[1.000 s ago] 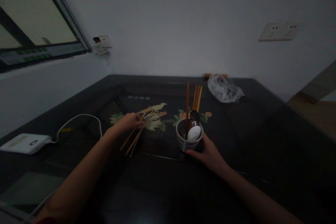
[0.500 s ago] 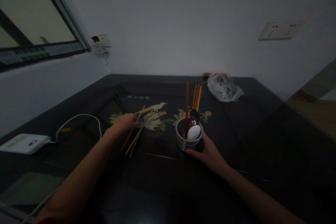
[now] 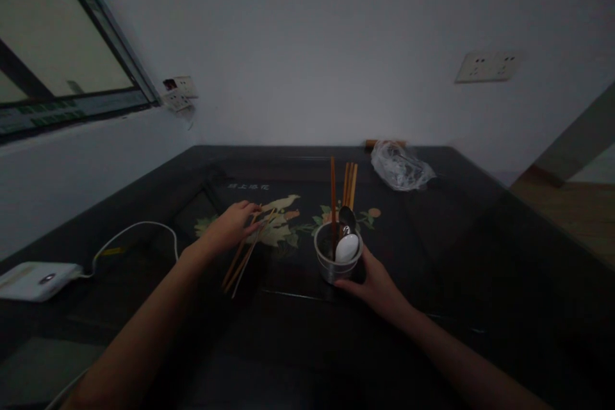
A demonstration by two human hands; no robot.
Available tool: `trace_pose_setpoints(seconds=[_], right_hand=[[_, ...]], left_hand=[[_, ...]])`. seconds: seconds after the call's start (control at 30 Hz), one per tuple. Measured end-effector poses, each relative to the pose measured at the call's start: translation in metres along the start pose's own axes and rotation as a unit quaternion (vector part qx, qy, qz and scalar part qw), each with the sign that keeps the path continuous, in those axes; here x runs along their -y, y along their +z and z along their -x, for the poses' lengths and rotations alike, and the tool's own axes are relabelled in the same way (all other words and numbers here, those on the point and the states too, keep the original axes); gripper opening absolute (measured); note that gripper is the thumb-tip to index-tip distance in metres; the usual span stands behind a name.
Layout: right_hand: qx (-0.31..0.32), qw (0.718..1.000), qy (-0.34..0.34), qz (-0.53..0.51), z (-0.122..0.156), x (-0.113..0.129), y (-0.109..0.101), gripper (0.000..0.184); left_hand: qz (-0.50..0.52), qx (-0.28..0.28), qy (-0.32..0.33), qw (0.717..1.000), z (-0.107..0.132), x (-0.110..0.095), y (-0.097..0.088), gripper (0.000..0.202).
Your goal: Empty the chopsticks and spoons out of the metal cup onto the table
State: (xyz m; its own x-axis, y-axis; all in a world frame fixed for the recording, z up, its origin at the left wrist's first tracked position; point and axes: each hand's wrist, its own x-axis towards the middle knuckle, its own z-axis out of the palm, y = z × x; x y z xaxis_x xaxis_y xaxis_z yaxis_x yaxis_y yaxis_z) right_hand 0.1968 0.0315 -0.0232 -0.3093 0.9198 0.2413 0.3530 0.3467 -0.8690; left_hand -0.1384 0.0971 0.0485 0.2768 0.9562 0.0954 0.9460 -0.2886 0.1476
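On the dark table several chopsticks [image 3: 236, 266] lie in a loose bundle, with a thin white stick [image 3: 244, 264] among them. Over their far ends is my left hand [image 3: 231, 225], fingers stretched out and thumb apart; whether it touches them I cannot tell. My right hand [image 3: 376, 275] is wrapped around the right side of a metal cup [image 3: 331, 271]. Upright in the cup stand several brown chopsticks [image 3: 350, 182], one of them [image 3: 333, 195] apart from the others. A white spoon [image 3: 346, 248] and a dark metal spoon [image 3: 346, 218] also rest in it.
A crumpled clear plastic bag [image 3: 401, 166] lies at the table's back edge, by a brown stick-like thing [image 3: 384, 143]. On the left a white power bank [image 3: 41, 280] trails a white cable [image 3: 144, 224]. Walls border the back and left; sockets [image 3: 486, 68] are on the back wall.
My left fingers have opened from their pinch on a chopstick, and the chopsticks lie closer together. My right hand still holds the cup. The whole view has shifted slightly.
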Motion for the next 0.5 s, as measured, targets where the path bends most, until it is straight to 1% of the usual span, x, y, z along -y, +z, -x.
trace_pose_setpoints(seconds=[0.07,0.13,0.2,0.27,0.37,0.43,0.5], right_hand=[[-0.001,1.0,-0.005,0.0,0.0,0.0,0.0,0.074],[-0.002,1.0,-0.01,-0.001,0.0,0.0,0.0,0.073],[-0.001,1.0,-0.016,-0.005,0.0,0.0,0.0,0.074],[0.0,1.0,-0.021,-0.009,0.0,0.0,0.001,0.076],[0.0,1.0,-0.025,-0.015,-0.001,0.0,0.001,0.078],[0.0,0.999,-0.026,-0.019,-0.001,0.001,0.0,0.078],[0.002,0.999,-0.028,-0.022,0.0,0.002,0.0,0.077]], left_hand=[[0.052,-0.033,0.053,0.997,0.002,-0.021,-0.008,0.031],[0.121,-0.047,0.094,0.987,0.004,-0.045,-0.015,0.029],[0.194,-0.041,0.113,0.974,0.006,-0.068,-0.019,0.028],[0.25,-0.022,0.109,0.962,0.005,-0.088,-0.02,0.029],[0.3,-0.001,0.103,0.948,-0.004,-0.109,-0.017,0.031],[0.315,0.003,0.113,0.942,-0.014,-0.119,-0.013,0.034],[0.326,0.021,0.131,0.936,-0.027,-0.125,-0.007,0.036]])
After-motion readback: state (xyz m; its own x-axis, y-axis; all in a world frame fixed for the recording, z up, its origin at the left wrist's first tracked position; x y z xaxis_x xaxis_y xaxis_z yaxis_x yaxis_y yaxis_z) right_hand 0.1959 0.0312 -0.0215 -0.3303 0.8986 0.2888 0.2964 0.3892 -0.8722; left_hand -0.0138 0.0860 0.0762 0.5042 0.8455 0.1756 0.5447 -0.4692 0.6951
